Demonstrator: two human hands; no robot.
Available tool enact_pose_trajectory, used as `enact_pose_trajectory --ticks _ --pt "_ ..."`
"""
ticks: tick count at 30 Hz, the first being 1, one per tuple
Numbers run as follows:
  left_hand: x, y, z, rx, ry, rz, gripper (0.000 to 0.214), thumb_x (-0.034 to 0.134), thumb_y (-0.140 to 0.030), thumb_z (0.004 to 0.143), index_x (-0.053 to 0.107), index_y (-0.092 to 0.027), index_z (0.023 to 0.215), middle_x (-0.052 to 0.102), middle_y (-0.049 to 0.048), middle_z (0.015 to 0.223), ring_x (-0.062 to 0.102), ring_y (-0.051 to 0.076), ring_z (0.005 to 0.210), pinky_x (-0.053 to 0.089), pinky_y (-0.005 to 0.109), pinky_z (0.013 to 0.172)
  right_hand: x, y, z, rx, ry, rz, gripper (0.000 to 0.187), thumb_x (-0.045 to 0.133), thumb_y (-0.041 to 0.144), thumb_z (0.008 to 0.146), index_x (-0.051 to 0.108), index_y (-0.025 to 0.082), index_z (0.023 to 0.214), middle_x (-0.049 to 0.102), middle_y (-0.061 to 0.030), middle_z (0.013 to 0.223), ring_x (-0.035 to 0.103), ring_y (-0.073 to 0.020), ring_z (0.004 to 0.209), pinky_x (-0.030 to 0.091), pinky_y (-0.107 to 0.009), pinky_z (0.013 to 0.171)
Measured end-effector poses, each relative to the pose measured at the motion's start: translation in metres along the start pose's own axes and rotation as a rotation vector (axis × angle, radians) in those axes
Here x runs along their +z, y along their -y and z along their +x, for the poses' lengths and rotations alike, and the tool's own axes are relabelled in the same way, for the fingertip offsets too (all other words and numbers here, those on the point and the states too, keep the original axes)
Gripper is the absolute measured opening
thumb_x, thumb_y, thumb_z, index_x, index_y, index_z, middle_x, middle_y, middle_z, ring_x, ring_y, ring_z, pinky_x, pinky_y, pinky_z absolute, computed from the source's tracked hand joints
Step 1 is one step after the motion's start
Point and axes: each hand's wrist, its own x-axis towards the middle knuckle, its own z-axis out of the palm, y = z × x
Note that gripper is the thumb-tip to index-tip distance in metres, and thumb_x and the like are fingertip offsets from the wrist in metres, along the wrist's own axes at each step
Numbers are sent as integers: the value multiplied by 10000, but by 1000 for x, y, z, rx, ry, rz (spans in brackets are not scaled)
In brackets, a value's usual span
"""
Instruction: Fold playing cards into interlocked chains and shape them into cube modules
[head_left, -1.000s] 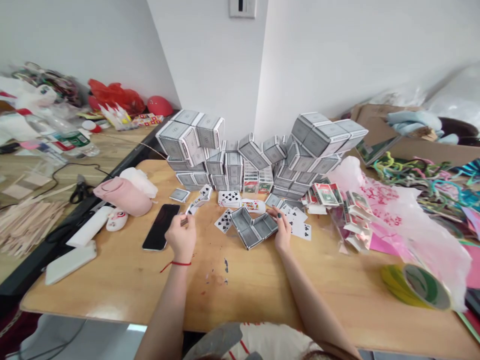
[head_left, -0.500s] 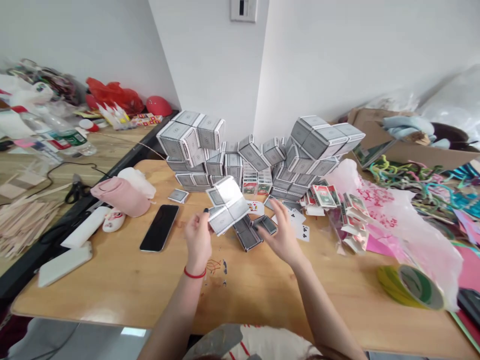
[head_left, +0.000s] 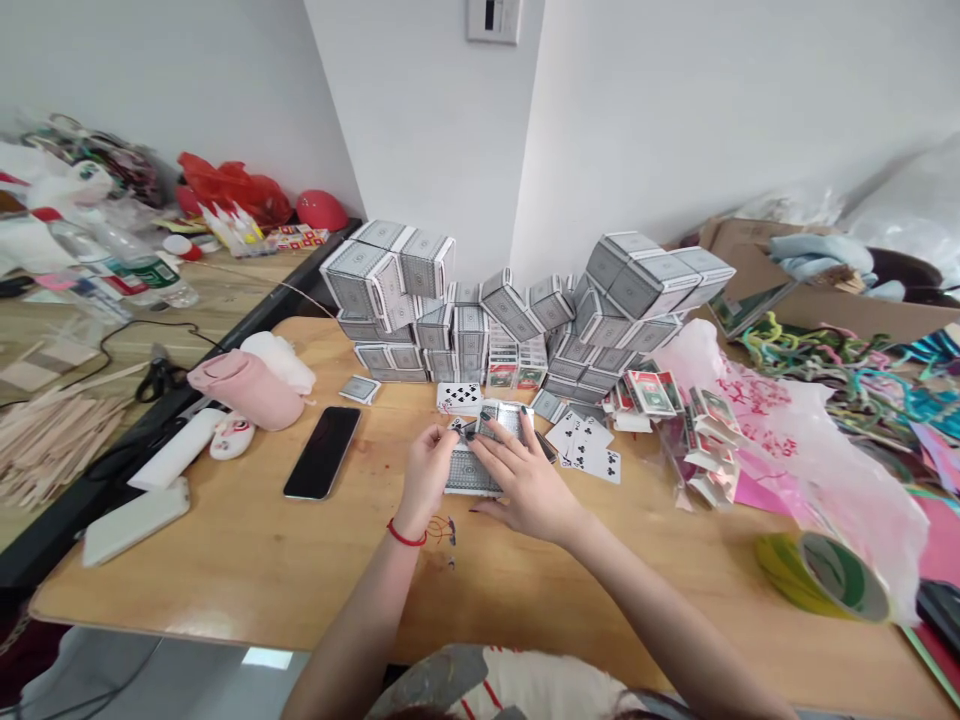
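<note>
My left hand (head_left: 427,470) and my right hand (head_left: 525,478) meet at the middle of the wooden table (head_left: 247,565), both pressed on a folded structure of grey-backed playing cards (head_left: 469,468). The left fingers pinch its near left edge. The right fingers lie spread over its top and right side. Loose face-up cards (head_left: 589,447) lie just right of the hands, and another face-up card (head_left: 459,397) lies behind them. A wall of stacked card cubes (head_left: 517,305) stands at the back.
A black phone (head_left: 322,452) lies left of my hands, beside a pink pouch (head_left: 244,390) and white blocks (head_left: 135,520). Green-backed card packs (head_left: 679,410), a pink plastic bag (head_left: 795,440) and a yellow-green tape roll (head_left: 832,575) sit on the right. Wooden sticks (head_left: 45,445) cover the left desk.
My left hand lifted a folded card piece from the left and brought it to the centre. Both hands now press it down on the card structure on the table.
</note>
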Motion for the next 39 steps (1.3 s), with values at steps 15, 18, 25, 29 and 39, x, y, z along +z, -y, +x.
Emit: enact_pose_trajectory --ticks 15,18,25,29,39 --pt "-24 40 40 360 514 159 470 577 -157 630 544 -209 1096 498 73 1252 409 230 1214 325 374 1017 -27 -47 -9 290 24 131 624 596 439 736 398 234 1291 589 -99 1137 525 -259 1030 350 -458 927" --pt "-25 48 35 374 635 307 522 601 -160 682 484 -221 1188 437 96 1319 387 242 1236 334 393 1014 -27 -51 -11 364 22 74 539 578 463 750 469 254 1234 611 -86 1107 542 -264 994 368 -448 874" --pt "-21 67 12 388 536 443 571 649 -227 698 424 -239 1222 464 101 1259 482 231 1132 417 402 940 -11 -48 -18 402 15 -20 409 567 442 765 563 258 1130 644 -82 1040 555 -272 934 346 -458 831" --pt "-17 62 15 414 570 403 796 734 -248 606 332 -250 1293 350 111 1363 370 258 1243 346 418 1013 -11 -48 -21 370 6 31 395 550 446 772 572 257 1118 649 -77 1029 556 -258 941 348 -430 838" --pt "7 58 26 453 609 561 734 778 -287 527 470 -217 1189 468 90 1160 456 266 1113 368 429 971 -6 -44 -16 303 20 51 402 590 443 744 587 249 1097 643 -81 1045 549 -253 951 336 -432 857"
